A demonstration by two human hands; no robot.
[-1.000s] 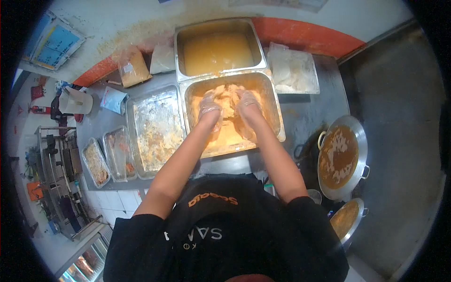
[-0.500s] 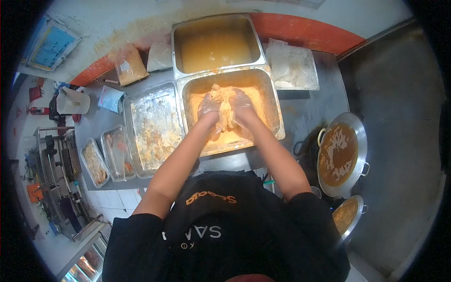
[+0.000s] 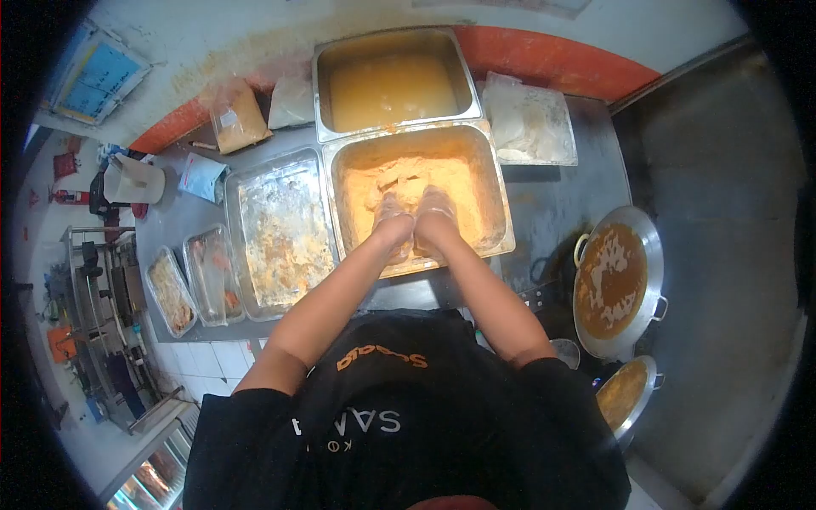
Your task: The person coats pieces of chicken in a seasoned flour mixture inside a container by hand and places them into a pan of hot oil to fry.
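Note:
A deep metal pan [image 3: 502, 204] holds orange-yellow powder [image 3: 476, 183] with coated lumps in it. Inside its near half, my left hand [image 3: 392, 223] and my right hand [image 3: 435, 217] are close together, both in clear plastic gloves. Their fingers point away from me and are sunk in or hidden by the powder, so their pose and anything under them cannot be made out. Directly behind stands a second metal pan [image 3: 473, 109] with yellowish liquid. To the left lies a wide shallow tray [image 3: 285, 229] smeared with batter and flour residue.
Two small clear trays [image 3: 214, 280] [image 3: 172, 293] with food sit at the left. Behind them are a white jug [image 3: 134, 182], a blue-white packet [image 3: 202, 177] and a bag of orange powder [image 3: 238, 119]. A tray with white bags [image 3: 531, 127] is back right. Two oil-filled woks [image 3: 610, 280] [image 3: 626, 395] stand right.
Both hands have come nearer to me and closer together, lower in the pan. The coated lumps lifted between them half a second ago are no longer seen raised.

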